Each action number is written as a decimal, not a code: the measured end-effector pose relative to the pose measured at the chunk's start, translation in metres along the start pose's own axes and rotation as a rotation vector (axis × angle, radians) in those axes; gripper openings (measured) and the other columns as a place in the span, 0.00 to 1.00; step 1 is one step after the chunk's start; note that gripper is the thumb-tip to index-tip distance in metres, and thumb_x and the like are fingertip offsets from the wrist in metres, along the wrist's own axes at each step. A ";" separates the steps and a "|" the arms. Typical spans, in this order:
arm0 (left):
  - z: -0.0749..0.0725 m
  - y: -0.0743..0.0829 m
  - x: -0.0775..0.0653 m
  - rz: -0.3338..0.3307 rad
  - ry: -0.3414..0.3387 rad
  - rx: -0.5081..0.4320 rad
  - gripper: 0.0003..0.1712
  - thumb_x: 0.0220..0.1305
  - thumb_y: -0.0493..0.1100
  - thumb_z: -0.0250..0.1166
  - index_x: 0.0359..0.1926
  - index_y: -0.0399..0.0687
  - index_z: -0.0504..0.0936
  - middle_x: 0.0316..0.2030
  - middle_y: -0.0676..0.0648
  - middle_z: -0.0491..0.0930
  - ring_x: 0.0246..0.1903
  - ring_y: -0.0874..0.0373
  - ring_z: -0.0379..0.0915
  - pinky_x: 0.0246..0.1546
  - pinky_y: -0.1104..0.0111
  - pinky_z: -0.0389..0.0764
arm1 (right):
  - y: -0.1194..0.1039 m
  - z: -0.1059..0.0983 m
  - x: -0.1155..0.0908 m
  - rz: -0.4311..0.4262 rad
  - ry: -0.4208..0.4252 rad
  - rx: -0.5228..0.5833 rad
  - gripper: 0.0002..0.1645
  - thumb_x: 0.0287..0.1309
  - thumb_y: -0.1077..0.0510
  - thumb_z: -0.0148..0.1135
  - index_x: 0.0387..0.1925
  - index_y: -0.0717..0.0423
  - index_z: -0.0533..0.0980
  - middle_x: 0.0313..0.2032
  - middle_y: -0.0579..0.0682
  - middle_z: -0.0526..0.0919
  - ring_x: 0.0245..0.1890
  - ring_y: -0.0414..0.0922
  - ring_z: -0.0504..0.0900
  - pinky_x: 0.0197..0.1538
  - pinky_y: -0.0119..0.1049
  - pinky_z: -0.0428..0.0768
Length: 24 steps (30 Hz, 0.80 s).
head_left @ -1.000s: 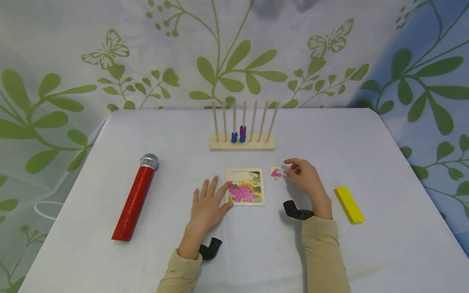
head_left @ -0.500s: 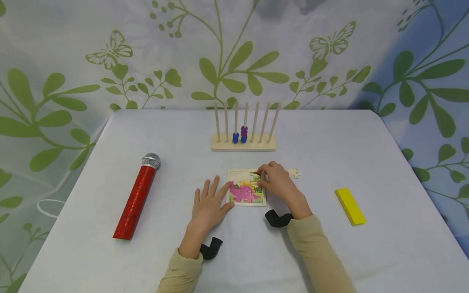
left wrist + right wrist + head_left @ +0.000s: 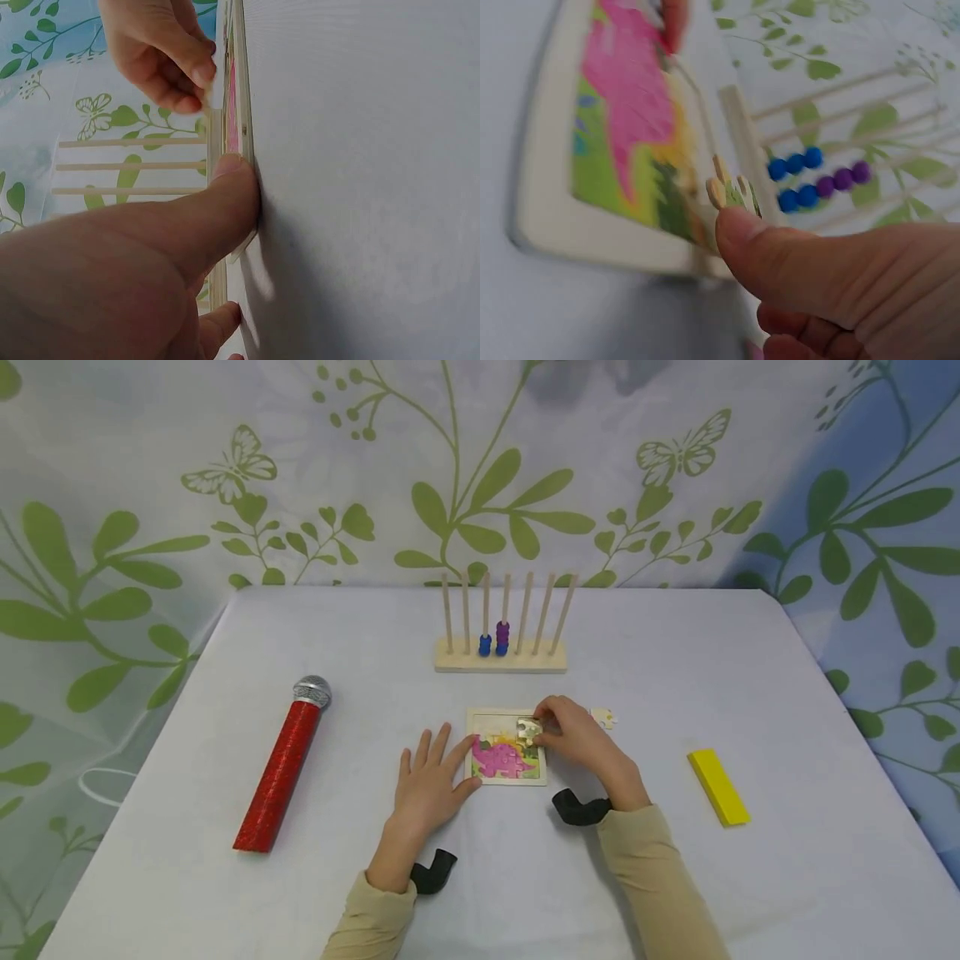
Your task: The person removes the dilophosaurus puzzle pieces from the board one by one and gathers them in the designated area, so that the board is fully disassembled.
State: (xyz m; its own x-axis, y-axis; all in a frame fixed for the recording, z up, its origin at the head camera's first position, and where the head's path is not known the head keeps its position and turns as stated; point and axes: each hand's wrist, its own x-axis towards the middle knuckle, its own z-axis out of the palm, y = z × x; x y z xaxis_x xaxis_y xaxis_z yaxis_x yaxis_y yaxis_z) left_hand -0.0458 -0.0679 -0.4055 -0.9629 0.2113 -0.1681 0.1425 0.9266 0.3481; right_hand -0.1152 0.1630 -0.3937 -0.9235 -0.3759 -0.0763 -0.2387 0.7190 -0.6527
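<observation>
A small wooden jigsaw board (image 3: pixel 504 774) with a pink dinosaur picture lies in the middle of the white table. My left hand (image 3: pixel 438 764) lies flat beside it, fingers straight, with the index finger and thumb (image 3: pixel 229 199) pressing the board's left edge (image 3: pixel 241 112). My right hand (image 3: pixel 543 733) is over the board's upper right corner and pinches a green puzzle piece (image 3: pixel 528 729) between thumb (image 3: pixel 780 255) and fingers. The puzzle piece (image 3: pixel 731 191) is tilted up off the jigsaw board (image 3: pixel 547 217). A pale loose piece (image 3: pixel 604 718) lies on the table just right of that hand.
A red glitter microphone (image 3: pixel 281 768) lies at the left. A yellow block (image 3: pixel 718 787) lies at the right. A wooden peg rack (image 3: pixel 501 656) with blue and purple beads (image 3: pixel 495 639) stands behind the board. A leaf-patterned curtain hangs at the back.
My right hand moved left from the table beside the board onto its upper right corner and now holds a piece tilted up there. The pink piece is gone from view. The left hand stayed.
</observation>
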 end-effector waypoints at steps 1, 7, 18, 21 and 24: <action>0.000 0.000 0.000 0.002 0.000 -0.001 0.35 0.59 0.58 0.57 0.66 0.60 0.60 0.68 0.43 0.47 0.66 0.42 0.36 0.60 0.44 0.41 | 0.004 -0.006 -0.004 -0.003 0.015 0.015 0.17 0.50 0.61 0.65 0.41 0.62 0.72 0.35 0.54 0.73 0.35 0.48 0.71 0.39 0.41 0.71; 0.002 0.001 0.001 -0.007 0.005 0.003 0.35 0.58 0.58 0.58 0.66 0.61 0.60 0.68 0.43 0.47 0.66 0.42 0.36 0.60 0.43 0.41 | 0.041 -0.051 -0.035 0.108 0.099 0.021 0.16 0.53 0.63 0.61 0.42 0.66 0.69 0.36 0.59 0.74 0.36 0.53 0.72 0.38 0.44 0.71; 0.001 -0.002 -0.002 -0.007 0.006 0.004 0.35 0.58 0.58 0.58 0.66 0.60 0.60 0.68 0.43 0.48 0.66 0.42 0.36 0.60 0.43 0.42 | 0.070 -0.069 -0.053 0.300 0.076 -0.009 0.18 0.54 0.64 0.59 0.45 0.66 0.66 0.39 0.62 0.74 0.39 0.56 0.72 0.38 0.45 0.70; 0.001 -0.002 -0.002 0.007 0.010 0.005 0.35 0.59 0.57 0.58 0.66 0.59 0.60 0.68 0.42 0.48 0.66 0.42 0.37 0.60 0.43 0.42 | 0.069 -0.069 -0.053 0.310 0.089 -0.023 0.20 0.55 0.65 0.59 0.48 0.67 0.65 0.40 0.64 0.74 0.40 0.57 0.72 0.40 0.48 0.70; 0.001 -0.001 0.000 0.016 0.001 0.010 0.35 0.60 0.58 0.57 0.67 0.59 0.59 0.68 0.43 0.47 0.66 0.42 0.36 0.60 0.44 0.42 | 0.059 -0.071 -0.053 0.292 0.109 0.006 0.23 0.57 0.62 0.58 0.52 0.66 0.64 0.41 0.63 0.73 0.41 0.57 0.72 0.41 0.48 0.71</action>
State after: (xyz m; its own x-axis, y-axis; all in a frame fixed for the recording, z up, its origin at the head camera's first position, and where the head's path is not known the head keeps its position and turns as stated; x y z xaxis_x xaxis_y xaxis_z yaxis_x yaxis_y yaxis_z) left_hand -0.0453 -0.0686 -0.4066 -0.9607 0.2258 -0.1616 0.1603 0.9262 0.3412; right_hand -0.1011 0.2668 -0.3745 -0.9796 -0.0891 -0.1800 0.0425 0.7838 -0.6195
